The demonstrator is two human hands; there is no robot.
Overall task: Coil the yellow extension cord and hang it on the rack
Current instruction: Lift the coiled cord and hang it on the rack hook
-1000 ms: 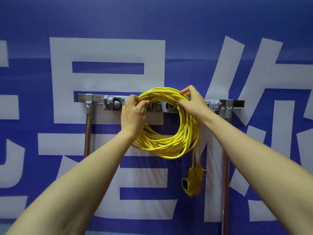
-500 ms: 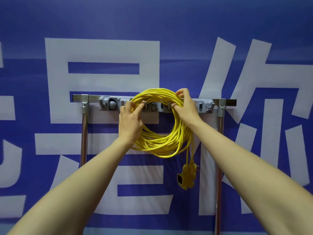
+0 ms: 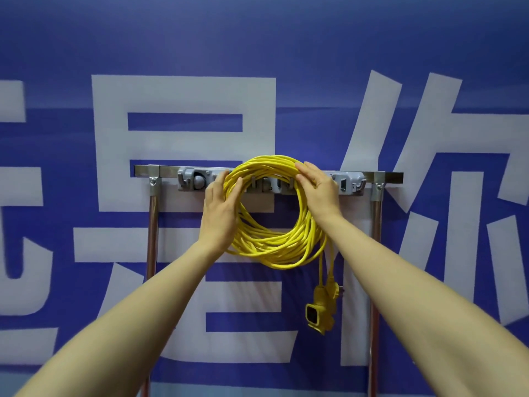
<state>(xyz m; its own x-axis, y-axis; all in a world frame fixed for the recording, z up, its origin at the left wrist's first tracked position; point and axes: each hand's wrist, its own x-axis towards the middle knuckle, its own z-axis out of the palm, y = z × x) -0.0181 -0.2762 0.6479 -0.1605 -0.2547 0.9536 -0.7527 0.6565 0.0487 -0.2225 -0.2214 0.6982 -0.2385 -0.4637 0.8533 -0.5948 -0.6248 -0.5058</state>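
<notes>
Hanging on the rack (image 3: pixel 197 179), yellow cord (image 3: pixel 274 250); left hand (image 3: pixel 219 210), right hand (image 3: pixel 319 189) touch it, fingers (image 3: pixel 305 172) straight.

Blue banner (image 3: pixel 286 38): huge white Chinese characters. Middle one reads "是" (image 3: pixel 183 93), lower part behind rack (image 3: pixel 166 171). Right one reads "你" (image 3: pixel 369 124), cut by frame edge. Left fragment (image 3: pixel 11 101) unreadable.

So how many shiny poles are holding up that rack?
2. The left pole drops from the left end of the rack. The right pole drops from its right end, beside the dangling ends of the yellow cord. None looks hidden.
</notes>
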